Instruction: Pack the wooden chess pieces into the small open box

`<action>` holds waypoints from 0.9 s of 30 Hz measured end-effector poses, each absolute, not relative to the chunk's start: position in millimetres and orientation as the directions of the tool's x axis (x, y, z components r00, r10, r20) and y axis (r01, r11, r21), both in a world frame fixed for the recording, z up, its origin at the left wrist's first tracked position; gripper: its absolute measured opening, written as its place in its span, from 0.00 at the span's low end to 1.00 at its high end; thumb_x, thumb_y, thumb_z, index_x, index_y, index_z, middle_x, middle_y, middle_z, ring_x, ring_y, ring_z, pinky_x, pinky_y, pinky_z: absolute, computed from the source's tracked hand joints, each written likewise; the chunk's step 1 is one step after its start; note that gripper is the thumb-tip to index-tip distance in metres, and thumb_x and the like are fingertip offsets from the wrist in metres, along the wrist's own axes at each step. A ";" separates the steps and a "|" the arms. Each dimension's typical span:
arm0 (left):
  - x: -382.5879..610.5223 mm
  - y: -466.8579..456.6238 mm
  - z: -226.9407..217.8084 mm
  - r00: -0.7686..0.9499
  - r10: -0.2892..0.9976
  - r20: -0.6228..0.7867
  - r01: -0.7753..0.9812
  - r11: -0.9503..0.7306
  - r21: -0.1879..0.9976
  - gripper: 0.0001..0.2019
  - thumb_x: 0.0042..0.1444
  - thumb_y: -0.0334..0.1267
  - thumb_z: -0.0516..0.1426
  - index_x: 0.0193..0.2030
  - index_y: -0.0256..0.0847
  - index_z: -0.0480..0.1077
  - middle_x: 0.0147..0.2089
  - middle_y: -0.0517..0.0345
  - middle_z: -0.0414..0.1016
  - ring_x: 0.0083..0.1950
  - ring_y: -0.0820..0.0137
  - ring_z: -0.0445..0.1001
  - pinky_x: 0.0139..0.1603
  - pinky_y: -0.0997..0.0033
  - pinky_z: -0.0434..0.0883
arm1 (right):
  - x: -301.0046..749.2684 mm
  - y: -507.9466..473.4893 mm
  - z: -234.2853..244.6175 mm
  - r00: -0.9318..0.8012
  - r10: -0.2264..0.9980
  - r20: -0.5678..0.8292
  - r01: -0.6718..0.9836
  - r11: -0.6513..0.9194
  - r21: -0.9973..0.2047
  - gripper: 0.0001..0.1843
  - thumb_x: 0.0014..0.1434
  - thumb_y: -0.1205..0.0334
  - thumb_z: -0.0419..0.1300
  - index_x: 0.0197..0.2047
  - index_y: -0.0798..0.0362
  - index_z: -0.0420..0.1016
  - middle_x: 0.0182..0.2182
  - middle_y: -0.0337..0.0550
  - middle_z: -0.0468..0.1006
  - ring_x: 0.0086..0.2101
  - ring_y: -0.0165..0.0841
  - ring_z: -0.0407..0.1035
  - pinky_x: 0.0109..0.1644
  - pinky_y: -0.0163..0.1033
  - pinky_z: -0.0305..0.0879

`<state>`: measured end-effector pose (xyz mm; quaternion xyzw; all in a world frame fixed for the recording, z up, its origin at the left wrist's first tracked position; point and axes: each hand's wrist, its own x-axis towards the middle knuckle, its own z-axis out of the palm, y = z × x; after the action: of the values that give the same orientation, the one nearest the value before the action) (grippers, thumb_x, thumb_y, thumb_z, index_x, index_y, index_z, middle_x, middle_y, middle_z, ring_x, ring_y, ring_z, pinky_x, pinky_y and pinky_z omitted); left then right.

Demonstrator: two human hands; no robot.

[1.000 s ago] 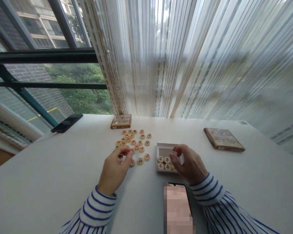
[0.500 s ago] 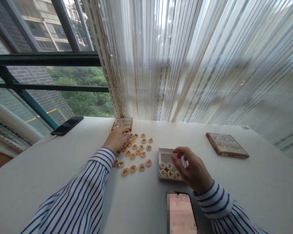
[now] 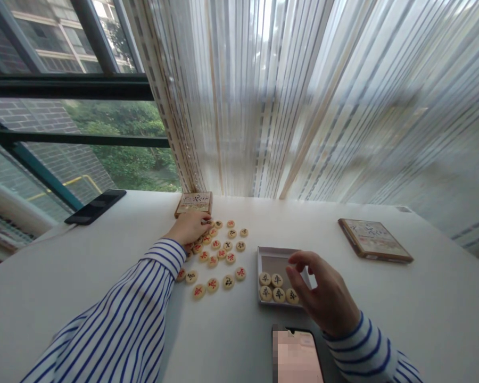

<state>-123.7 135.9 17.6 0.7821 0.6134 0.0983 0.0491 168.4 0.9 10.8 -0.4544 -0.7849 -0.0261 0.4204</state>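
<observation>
Your left hand (image 3: 188, 227) reaches over the loose chess pieces (image 3: 213, 284), which lie flat left of the shallow box, towards the far edge of the tabletop (image 3: 219, 340). Its fingers come together at the far pieces, but I cannot tell if they grip one. Your right hand (image 3: 323, 292) is curved over the right side of the shallow box (image 3: 259, 266), with a gap between thumb and forefinger. The near wall of this box runs roughly along the tabletop's far edge; its long axis is hard to judge, because your hand hides the right part. Inside, five pieces are visible, with the black character 卒. The loose round pieces carry red and black characters, mostly too small to read. The near phone (image 3: 303, 356) is cut off at the bottom.
</observation>
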 end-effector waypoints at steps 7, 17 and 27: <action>-121.7 136.2 18.1 0.254 0.956 0.149 0.937 -0.281 0.205 0.14 0.49 0.42 0.54 0.40 0.39 0.75 0.38 0.50 0.79 0.41 0.60 0.74 0.41 0.65 0.68 | 168.0 1.2 9.9 -0.233 0.693 0.682 0.745 0.578 -0.333 0.05 0.58 0.63 0.52 0.38 0.54 0.64 0.25 0.39 0.70 0.26 0.29 0.67 0.30 0.36 0.65; -108.3 104.9 31.1 0.208 0.896 0.391 0.860 -0.358 0.362 0.17 0.52 0.41 0.53 0.46 0.35 0.70 0.42 0.50 0.75 0.42 0.66 0.73 0.46 0.67 0.69 | 167.9 0.4 7.0 -0.238 0.693 0.681 0.745 0.580 -0.330 0.05 0.59 0.63 0.52 0.37 0.54 0.64 0.25 0.39 0.70 0.26 0.29 0.67 0.30 0.36 0.65; -45.9 40.5 27.6 0.237 0.860 0.453 0.558 -0.502 0.661 0.15 0.51 0.36 0.57 0.46 0.38 0.69 0.43 0.52 0.74 0.42 0.68 0.73 0.47 0.65 0.70 | 163.1 -1.5 8.9 -0.257 0.681 0.685 0.726 0.604 -0.329 0.04 0.58 0.65 0.52 0.38 0.54 0.64 0.26 0.41 0.71 0.26 0.29 0.67 0.31 0.36 0.66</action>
<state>-45.9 40.5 27.6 0.7643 0.4637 0.4083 0.1847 163.1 -1.5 8.9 -0.4439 -0.7924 -0.0266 0.4175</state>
